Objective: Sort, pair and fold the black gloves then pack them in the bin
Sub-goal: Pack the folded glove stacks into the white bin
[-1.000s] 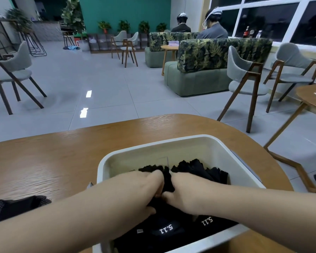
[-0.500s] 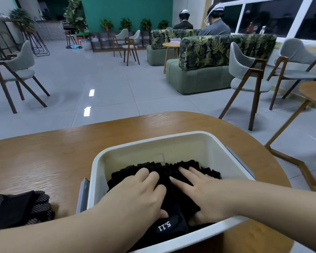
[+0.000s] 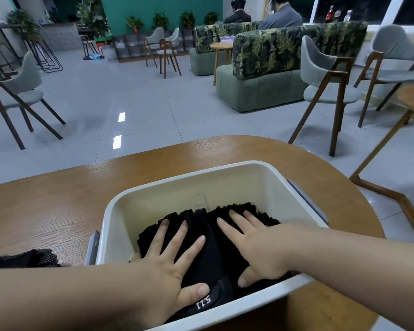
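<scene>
Head view: bin (image 3: 153, 206) holds black gloves (image 3: 208, 244) under flat hands.

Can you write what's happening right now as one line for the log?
left hand: flat on black gloves | right hand: flat on gloves | bin: on table | spare glove: beside bin

The bin's (image 3: 177, 187) near rim and both forearms run off frame.
</scene>
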Demonstrator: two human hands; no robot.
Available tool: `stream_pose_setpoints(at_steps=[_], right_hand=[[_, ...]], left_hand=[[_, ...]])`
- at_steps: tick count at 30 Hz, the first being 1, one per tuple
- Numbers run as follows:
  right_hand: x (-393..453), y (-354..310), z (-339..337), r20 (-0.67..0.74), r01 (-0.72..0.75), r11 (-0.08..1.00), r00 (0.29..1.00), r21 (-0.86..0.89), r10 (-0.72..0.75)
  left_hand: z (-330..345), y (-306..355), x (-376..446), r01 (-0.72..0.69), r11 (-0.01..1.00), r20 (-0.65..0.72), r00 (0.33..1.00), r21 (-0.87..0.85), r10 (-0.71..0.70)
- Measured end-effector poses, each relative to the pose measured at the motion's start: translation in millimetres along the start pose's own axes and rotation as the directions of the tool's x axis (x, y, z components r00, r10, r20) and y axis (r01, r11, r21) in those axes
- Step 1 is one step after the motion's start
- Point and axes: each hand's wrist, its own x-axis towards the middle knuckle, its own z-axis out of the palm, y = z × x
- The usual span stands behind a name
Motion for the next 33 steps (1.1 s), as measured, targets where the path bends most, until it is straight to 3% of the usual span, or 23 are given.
stream_pose_setpoints(at_steps=[8, 13, 20, 24, 26, 28, 31, 33], right_hand=[[10.3, -1.6, -2.5, 0.055, -0.054, 0.995, 0.997, -0.089, 0.059], [4.2, 1.6, -8.4, -0.001, -0.030, 0.999, 1.000, -0.029, 0.030], [-14.7, -8.6, -8.4, -0.300, 0.008, 0.995, 0.954, 0.097, 0.022], [-25.0, -35.1, -12.8, -0.267, 0.088, 0.980, 0.963, 0.181, -0.038], [-27.4, -47.6, -13.2, -0.254, 0.091, 0.976, 0.967, 0.200, -0.038], [-25.3, -59.3, -12.5, -0.340, 0.109, 0.958, 0.940, 0.264, -0.013], [-18.6, -81.2, -9.2, -0.577, 0.222, 0.899, 0.816, 0.377, 0.040], [-16.2, -98.8, -7.0, -0.683, 0.315, 0.872, 0.729, 0.375, 0.030]], left_hand=[[-7.0, -7.2, 14.2, 0.006, 0.999, 0.212, 0.977, 0.037, -0.013], [-11.5, -6.6, 14.1, 0.010, 0.999, 0.165, 0.986, 0.049, -0.018], [-29.7, -9.5, -9.3, 0.089, 0.986, -0.004, 0.996, 0.143, -0.089], [-32.1, -22.8, -26.5, 0.237, 0.936, -0.161, 0.967, 0.261, -0.200], [-30.5, -34.5, -31.8, 0.273, 0.947, -0.249, 0.942, 0.171, -0.226], [-26.9, -43.8, -38.1, 0.202, 0.979, -0.322, 0.929, 0.031, -0.182], [-16.9, -51.1, -52.6, 0.031, 0.979, -0.471, 0.873, -0.203, -0.125], [-4.5, -55.2, -63.5, -0.082, 0.942, -0.610, 0.780, -0.325, -0.142]])
